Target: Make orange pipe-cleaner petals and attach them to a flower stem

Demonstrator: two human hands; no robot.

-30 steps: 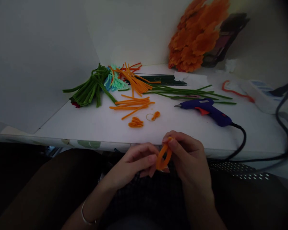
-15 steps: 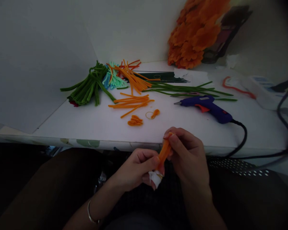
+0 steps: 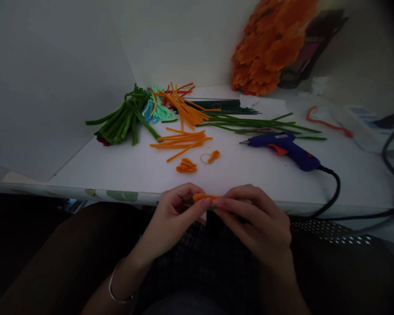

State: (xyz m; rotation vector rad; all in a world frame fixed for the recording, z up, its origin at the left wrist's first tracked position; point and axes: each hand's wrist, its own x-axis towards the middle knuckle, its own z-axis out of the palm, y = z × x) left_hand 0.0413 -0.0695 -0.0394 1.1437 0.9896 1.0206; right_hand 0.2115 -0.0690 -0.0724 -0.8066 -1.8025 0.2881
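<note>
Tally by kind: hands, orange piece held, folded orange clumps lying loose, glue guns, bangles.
Bare left hand and right hand: 2
Held orange fuzzy piece: 1
Folded orange fuzzy clumps: 2
Dark blue glue gun: 1
Thin silver bangle: 1
Total: 7

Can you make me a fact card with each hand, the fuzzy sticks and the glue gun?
Left hand: pinching a folded orange pipe cleaner
Right hand: at the same piece, grip unclear
On the table: loose orange pipe cleaners, green bundle, mint-and-blue bundle
Glue gun: blue, red trigger, nozzle toward picture left
Back: orange flowers
</note>
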